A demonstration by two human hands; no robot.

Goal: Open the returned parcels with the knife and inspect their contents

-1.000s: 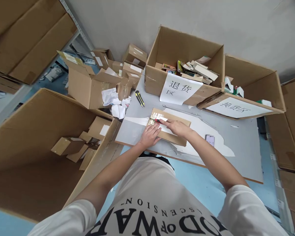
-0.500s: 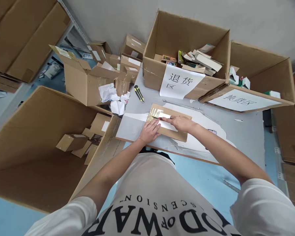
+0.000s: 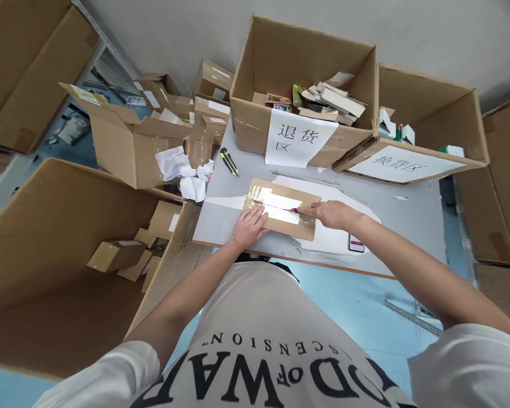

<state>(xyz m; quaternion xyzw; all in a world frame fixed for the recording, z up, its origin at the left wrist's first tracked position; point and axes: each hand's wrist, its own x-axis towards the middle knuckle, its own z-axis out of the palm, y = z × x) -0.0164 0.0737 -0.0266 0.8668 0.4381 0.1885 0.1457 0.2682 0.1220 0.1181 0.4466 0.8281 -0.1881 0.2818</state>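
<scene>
A flat cardboard box point(image 3: 280, 228) lies on the table in front of me, with shiny tape at its ends and a white label point(image 3: 276, 203) on top. A dark slit line runs along the label. My left hand point(image 3: 250, 225) rests open on the box's near left part, fingers laid flat. My right hand point(image 3: 329, 214) is closed around a small red and black cutter point(image 3: 294, 210), its tip at the label's right end. Most of the cutter is hidden by the fingers. A yellow and black utility knife point(image 3: 229, 162) lies farther back on the table.
Behind the table stand two big cartons with paper signs point(image 3: 300, 137), holding books point(image 3: 335, 101) and small boxes. A phone point(image 3: 356, 242) lies at the right. Crumpled paper point(image 3: 175, 164) and opened boxes point(image 3: 110, 136) are at left, above a large carton point(image 3: 59, 226) holding small boxes.
My right hand has drawn the cutter rightward along the label, and a slit line now shows behind it. My left hand stays on the box. The phone has come into fuller view.
</scene>
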